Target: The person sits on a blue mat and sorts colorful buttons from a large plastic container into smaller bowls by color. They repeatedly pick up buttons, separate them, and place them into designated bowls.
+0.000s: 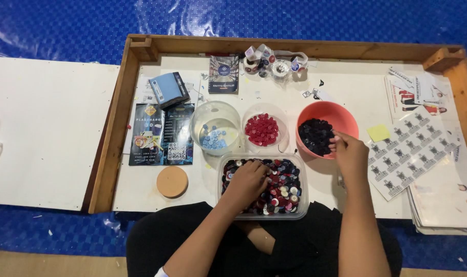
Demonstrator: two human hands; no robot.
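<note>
The left hand (pixel 250 180) is digging curled fingers into the mixed buttons (pixel 282 187); the right hand (pixel 348 152) is pinching at dark buttons (pixel 314 136) in the coral bowl (pixel 341 114).

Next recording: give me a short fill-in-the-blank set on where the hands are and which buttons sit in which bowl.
1. The left hand digs in the clear rectangular plastic tub of ____ buttons.
2. The right hand reaches into the ____ round bowl of dark buttons.
3. The middle clear bowl holds ____ buttons.

Missing words: mixed; coral-pink; red.

Left hand (pixel 249 182) digs in the mixed-button tub (pixel 301 205); right hand (pixel 349 151) reaches the pink bowl (pixel 341 115) (dark buttons).
</note>
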